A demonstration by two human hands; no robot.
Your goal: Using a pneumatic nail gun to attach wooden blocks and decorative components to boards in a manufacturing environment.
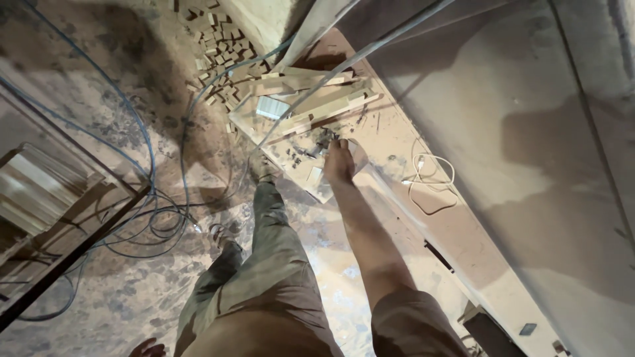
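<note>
Ahead, right hand (339, 160) reaches onto counter (423, 218) scraps (311, 149), grip unclear; left hand (147, 348) hangs back, fingers loose, nothing held.

Dim warm light, soft shadows, slight motion blur, wide-angle edge distortion.

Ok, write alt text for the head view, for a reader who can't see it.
Seen from above, a person's right hand reaches down onto a dusty workbench, touching small wood scraps beside stacked slats. The left hand hangs low at the frame's edge, over a floor with blue cables and wood blocks.
</note>
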